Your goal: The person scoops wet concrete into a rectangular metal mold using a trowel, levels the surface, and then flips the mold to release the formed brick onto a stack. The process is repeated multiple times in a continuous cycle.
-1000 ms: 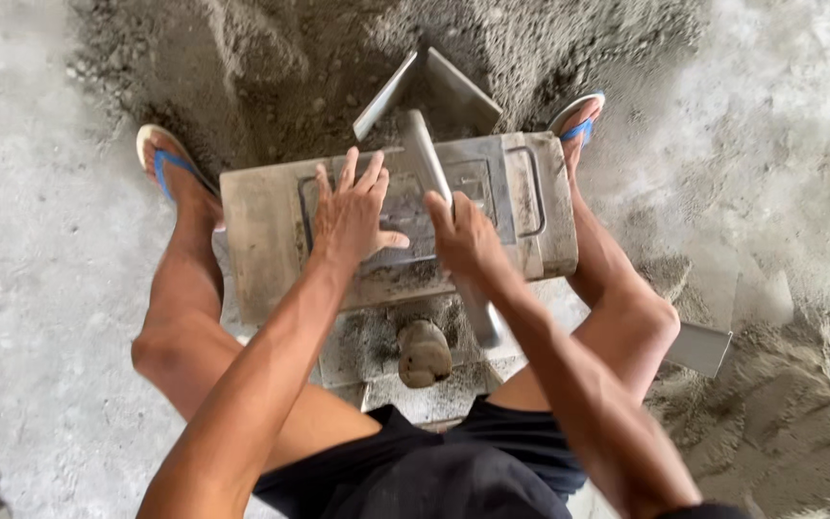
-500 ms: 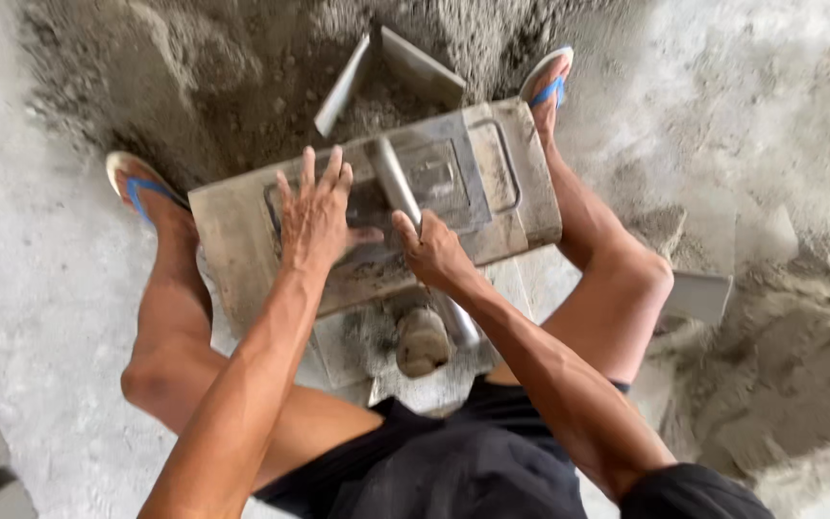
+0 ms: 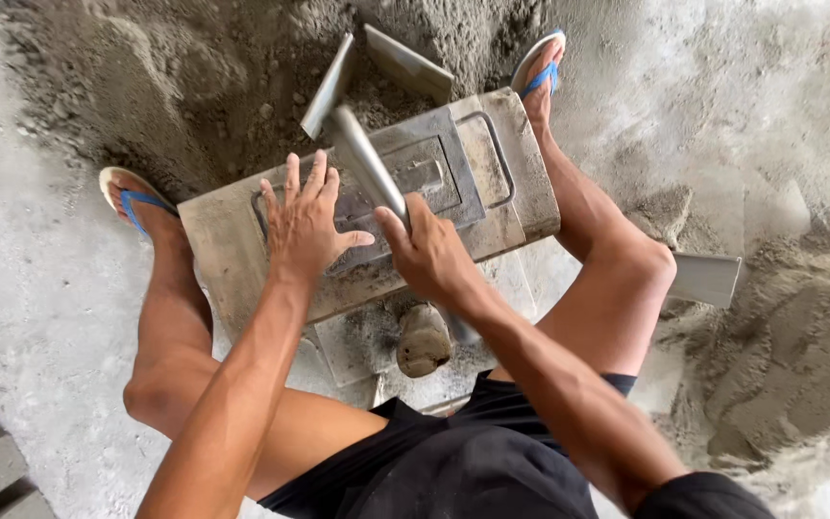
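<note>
Grey sand [image 3: 175, 86] surrounds my metal mould [image 3: 492, 163]. My left hand [image 3: 307, 226] lies flat, fingers spread; my right hand [image 3: 429, 255] grips the hammer [image 3: 357, 154]. Best strike squarely, mould pinned.

Left hand [image 3: 307, 223]: palm down, fingers spread flat, thumb out to side, arm extended forward. Right hand [image 3: 431, 256]: fist closed in tight grip, knuckles up, wrist straight, forearm angled in from lower right. Both arms reaching out between bent bare knees.
</note>
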